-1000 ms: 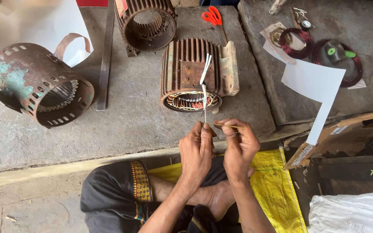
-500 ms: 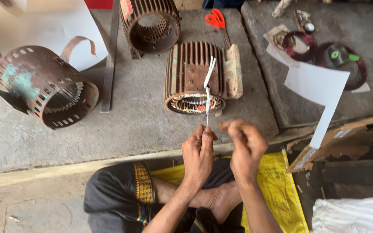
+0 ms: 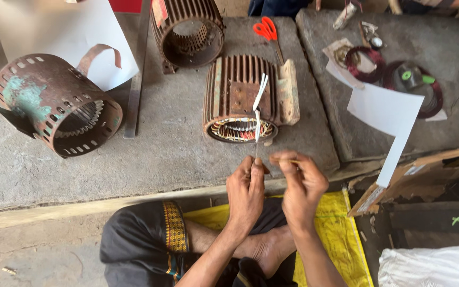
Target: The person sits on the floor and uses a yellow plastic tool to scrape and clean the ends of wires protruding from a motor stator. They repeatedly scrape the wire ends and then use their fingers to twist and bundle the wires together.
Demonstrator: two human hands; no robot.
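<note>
The left hand (image 3: 245, 191) has its fingers (image 3: 255, 169) closed on the lower end of a thin white strip (image 3: 258, 106), which stands up from them and splits into two narrow ends at the top. The right hand (image 3: 299, 183) is just beside it, fingers (image 3: 282, 159) pinched shut on a thin stick (image 3: 288, 160) whose tip points toward the left hand. The two hands are close together, nearly touching at the fingertips.

Straight beyond the fingers, on the concrete floor (image 3: 160, 154), lies a ribbed motor housing (image 3: 248, 101) with copper windings showing in its open face; the strip crosses in front of it. Farther beyond stands a second ribbed housing (image 3: 187, 29), empty inside. Far to the left of the fingers lies a rusty perforated drum (image 3: 54, 106) with patches of green paint, and behind it a white sheet (image 3: 65, 32). A flat metal bar (image 3: 134, 90) lies between the drum and the housings. Red-handled scissors (image 3: 266, 29) rest beyond the near housing.

To the right of the fingers, well apart, a cut piece of white paper (image 3: 386, 114) hangs over the edge of a stone slab (image 3: 452, 64), where coils of dark red wire (image 3: 362, 64) lie. A cardboard box (image 3: 415, 175) sits below it. Under the hands are crossed legs and a yellow cloth (image 3: 336, 234).
</note>
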